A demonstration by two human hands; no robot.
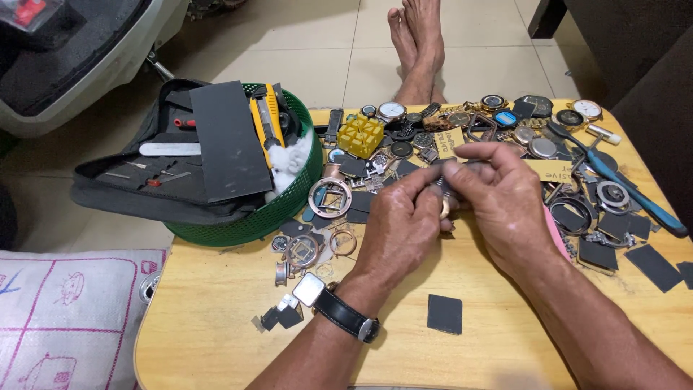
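Watch band [442, 189], small, metal, likely stiff and slippery, best pinched by its edges: left hand [401, 224] and right hand [502, 195] both grip it above the tabletop [216, 318].

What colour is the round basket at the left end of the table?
Green, with an open mesh wall; the basket shows best in the head view.

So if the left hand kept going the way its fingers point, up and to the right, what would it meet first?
The left hand would likely meet the small metal watch part pinched between both hands, then the right hand; depth is unclear.
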